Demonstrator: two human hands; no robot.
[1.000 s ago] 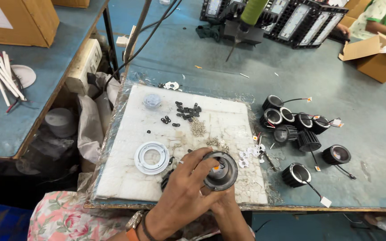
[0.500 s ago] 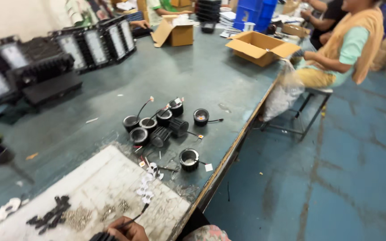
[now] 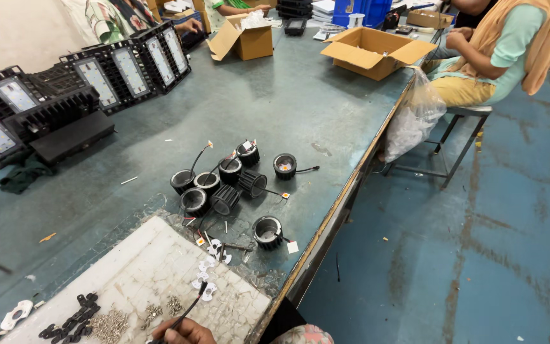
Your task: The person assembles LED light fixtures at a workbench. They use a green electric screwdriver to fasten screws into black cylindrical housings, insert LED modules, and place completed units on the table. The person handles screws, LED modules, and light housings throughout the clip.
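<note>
Since a second ago the view has swung right, and the round black housing once in the fingers is out of sight. Only one hand shows, at the bottom edge; which hand, I cannot tell. Its fingers pinch a thin black wire running up-right over the white mat toward loose black lamp housings on the table.

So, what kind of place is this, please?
Most likely a workshop for assembling LED lights. Black round lamp housings with wires lie on the long workbench, finned floodlight panels are stacked at its far side, and open cardboard boxes stand nearby.
</note>
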